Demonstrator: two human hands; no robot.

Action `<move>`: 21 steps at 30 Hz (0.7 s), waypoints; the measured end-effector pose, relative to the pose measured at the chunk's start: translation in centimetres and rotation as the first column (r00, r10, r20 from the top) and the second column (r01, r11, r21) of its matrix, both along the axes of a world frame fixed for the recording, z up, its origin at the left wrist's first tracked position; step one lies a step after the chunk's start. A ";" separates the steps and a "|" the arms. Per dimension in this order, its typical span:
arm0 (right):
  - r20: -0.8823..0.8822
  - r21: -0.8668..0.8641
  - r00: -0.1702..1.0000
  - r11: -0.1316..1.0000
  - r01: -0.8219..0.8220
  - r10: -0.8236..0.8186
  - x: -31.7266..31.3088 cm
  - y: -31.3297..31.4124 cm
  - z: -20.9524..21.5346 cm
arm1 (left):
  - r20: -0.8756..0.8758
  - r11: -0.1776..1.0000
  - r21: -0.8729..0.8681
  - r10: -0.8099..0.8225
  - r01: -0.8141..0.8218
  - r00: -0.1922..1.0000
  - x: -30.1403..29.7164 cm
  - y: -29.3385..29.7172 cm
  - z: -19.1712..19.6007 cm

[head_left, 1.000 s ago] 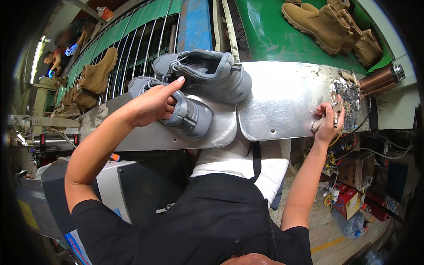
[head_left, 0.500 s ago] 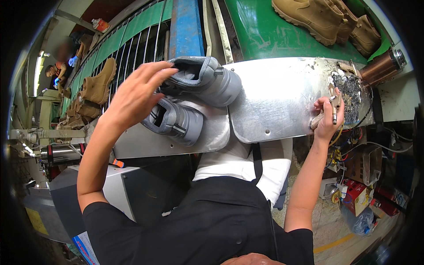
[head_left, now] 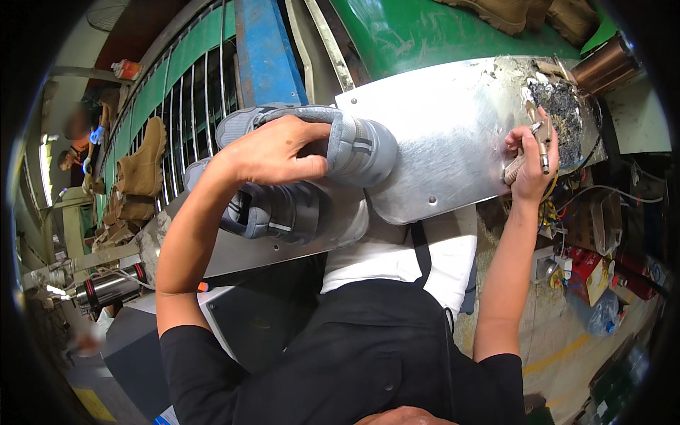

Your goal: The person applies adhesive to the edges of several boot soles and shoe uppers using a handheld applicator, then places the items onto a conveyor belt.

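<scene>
The left hand (head_left: 273, 152) lies across the upper grey shoe (head_left: 333, 142), fingers curled over its collar and thumb pressed against its side, so the hand is clamped on that shoe. The shoe lies on its side on the metal bench (head_left: 453, 134), its sole facing away from the person and its toe toward the green conveyor belt (head_left: 425, 28). A second grey shoe (head_left: 276, 212) lies directly below the first (touching it) and just under the left wrist; the hand does not grip it.

The right hand (head_left: 531, 163) is closed around a small brush (head_left: 528, 145), with a metal stem showing between the fingers. The hand rests at the right end of the bench, beside a dark, crusted patch of residue (head_left: 563, 113) on the metal. It is well apart from both grey shoes.

Tan boots (head_left: 142, 166) stand on the wire rack (head_left: 170, 113) to the left. A copper-coloured cylinder (head_left: 602, 67) lies near the residue patch. Another person (head_left: 78, 134) stands at the far left, blurred.
</scene>
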State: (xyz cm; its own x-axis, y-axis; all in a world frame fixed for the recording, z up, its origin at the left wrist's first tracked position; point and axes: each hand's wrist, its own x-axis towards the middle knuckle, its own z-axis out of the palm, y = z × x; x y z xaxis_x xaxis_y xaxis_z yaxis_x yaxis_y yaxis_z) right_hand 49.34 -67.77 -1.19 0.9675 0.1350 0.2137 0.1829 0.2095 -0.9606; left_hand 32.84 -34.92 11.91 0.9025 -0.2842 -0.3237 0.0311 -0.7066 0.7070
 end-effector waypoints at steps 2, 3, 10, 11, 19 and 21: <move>0.004 -0.013 1.000 1.000 0.000 0.000 0.1 0.0 0.0 | 0.108 0.993 -0.016 -0.117 0.120 0.987 0.2 -0.5 -0.8; 0.007 -0.021 1.000 1.000 0.000 0.000 0.2 0.0 0.0 | 0.076 0.996 0.045 -0.078 0.075 0.994 0.3 -0.7 -1.2; 0.005 -0.051 0.999 0.998 0.038 -0.038 -0.1 0.5 -0.1 | 0.163 0.994 -0.046 0.109 -0.103 0.981 0.6 -1.8 -2.8; 0.002 -0.046 0.999 0.998 0.044 -0.044 -0.2 0.6 -0.1 | 0.160 0.992 -0.062 0.114 -0.105 0.980 0.8 -1.7 -2.9; 0.007 -0.067 0.999 0.996 0.050 -0.050 -0.2 0.6 -0.3 | 0.111 0.985 0.040 0.164 -0.169 0.980 1.0 -1.6 -3.6; -0.009 -0.059 0.999 0.997 0.052 -0.052 -0.4 0.9 -0.1 | 0.076 0.983 0.048 0.172 -0.176 0.982 1.0 -1.6 -3.5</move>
